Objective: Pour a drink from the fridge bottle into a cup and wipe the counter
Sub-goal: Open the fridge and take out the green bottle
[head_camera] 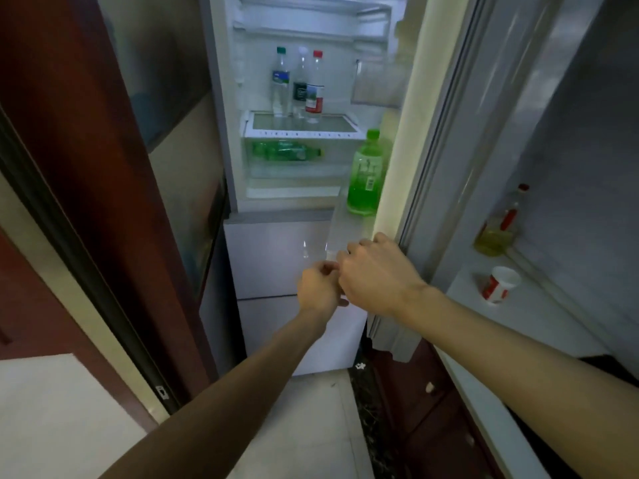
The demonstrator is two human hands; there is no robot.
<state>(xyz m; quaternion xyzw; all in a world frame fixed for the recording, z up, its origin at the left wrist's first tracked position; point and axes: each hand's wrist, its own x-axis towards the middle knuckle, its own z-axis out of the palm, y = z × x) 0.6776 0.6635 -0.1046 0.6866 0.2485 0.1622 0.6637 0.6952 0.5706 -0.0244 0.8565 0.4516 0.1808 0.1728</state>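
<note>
The fridge stands open. Three upright bottles sit on its glass shelf, with green, white and red caps. A green bottle lies in the drawer below, and a green bottle stands in the door shelf. My left hand and my right hand meet in front of the lower fridge, both curled around a faint, see-through bottle that is hard to make out. A red and white cup stands on the pale counter to the right.
The open fridge door stands between the fridge and the counter. A bottle of yellow oil stands at the counter's back. Dark red cabinet doors are on the left, and drawers sit under the counter. The floor is pale tile.
</note>
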